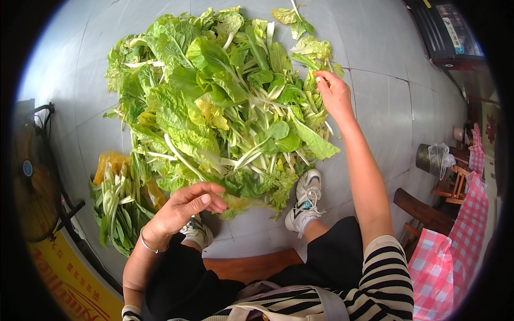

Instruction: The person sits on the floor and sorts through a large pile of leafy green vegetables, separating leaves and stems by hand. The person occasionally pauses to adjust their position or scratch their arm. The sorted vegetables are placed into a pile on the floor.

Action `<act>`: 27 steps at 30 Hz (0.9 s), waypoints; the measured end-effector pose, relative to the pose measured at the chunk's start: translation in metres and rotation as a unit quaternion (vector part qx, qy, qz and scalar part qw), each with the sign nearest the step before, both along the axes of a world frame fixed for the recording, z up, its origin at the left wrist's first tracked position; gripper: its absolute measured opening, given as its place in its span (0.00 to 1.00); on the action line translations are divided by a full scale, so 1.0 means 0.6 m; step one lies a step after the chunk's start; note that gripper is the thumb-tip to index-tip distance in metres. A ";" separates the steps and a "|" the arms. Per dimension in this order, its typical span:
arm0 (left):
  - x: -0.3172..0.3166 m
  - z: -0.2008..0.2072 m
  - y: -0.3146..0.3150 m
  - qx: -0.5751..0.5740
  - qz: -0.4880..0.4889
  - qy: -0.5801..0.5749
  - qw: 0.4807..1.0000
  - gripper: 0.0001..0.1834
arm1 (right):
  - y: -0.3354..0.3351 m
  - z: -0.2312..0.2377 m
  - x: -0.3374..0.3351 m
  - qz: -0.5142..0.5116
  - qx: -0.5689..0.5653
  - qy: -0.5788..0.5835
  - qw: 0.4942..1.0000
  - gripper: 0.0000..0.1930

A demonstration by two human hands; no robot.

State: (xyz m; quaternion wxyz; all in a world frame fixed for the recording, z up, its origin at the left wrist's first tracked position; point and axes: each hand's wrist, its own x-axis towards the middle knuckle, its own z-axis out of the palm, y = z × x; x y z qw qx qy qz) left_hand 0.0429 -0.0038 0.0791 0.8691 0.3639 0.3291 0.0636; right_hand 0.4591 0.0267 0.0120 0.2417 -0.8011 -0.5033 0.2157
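A big heap of loose leafy greens (187, 101) with white stalks and some yellowed leaves spreads over the floor in front of me. My left hand (199, 203), with a bracelet at the wrist, is over the heap's near edge. Its fingers stretch out with the thumb apart, and I see nothing in them. A blurred pale-green leaf (243, 204) lies just right of these fingertips. My right hand (334, 95) reaches to the heap's far right side, fingers curled and tips together beside a yellowish leaf (313, 49). Whatever is pinched there, if anything, is hidden.
A bundle of long-stalked greens (115, 200) lies with a yellow bag (111, 160) at left, near a fan (37, 198). My shoes (308, 200) stand at the heap's near edge. Checked cloths (433, 262) and wooden stools (425, 214) are at right, a dark cabinet (447, 32) far right.
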 end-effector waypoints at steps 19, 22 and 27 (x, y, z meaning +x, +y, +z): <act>0.002 -0.010 0.007 -0.022 0.032 0.038 0.999 0.19 | -0.021 -0.104 -0.009 -0.010 -0.189 -0.070 0.979 0.10; -0.003 -0.011 0.005 -0.032 0.046 0.042 0.998 0.19 | -0.008 -0.022 -0.009 0.019 0.038 -0.235 0.971 0.09; 0.000 -0.019 0.005 -0.063 0.046 0.041 0.996 0.23 | -0.004 0.113 -0.060 -0.071 0.085 0.070 0.991 0.05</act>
